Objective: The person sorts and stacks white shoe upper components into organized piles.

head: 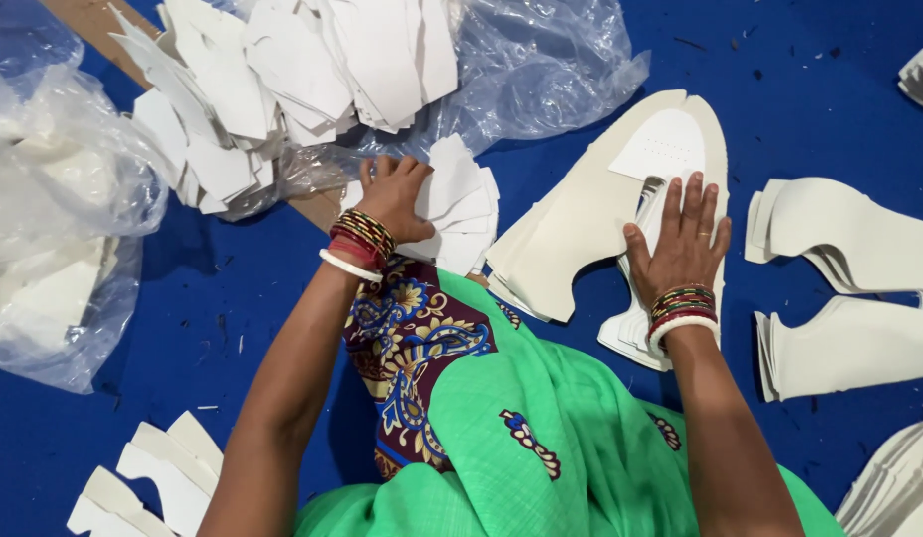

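Head view looks down on a blue floor covering (pixel 233 298) strewn with white cut-out pieces. Left hand (pixel 394 199) rests with fingers curled over a small stack of white pieces (pixel 459 204) near the middle. Right hand (pixel 680 244) lies flat, fingers spread, pressing on a stack of cream shoe-shaped cut-outs (pixel 581 214) just right of it. Clear plastic bags (pixel 541 70) holding more white pieces lie along the top edge and the left edge.
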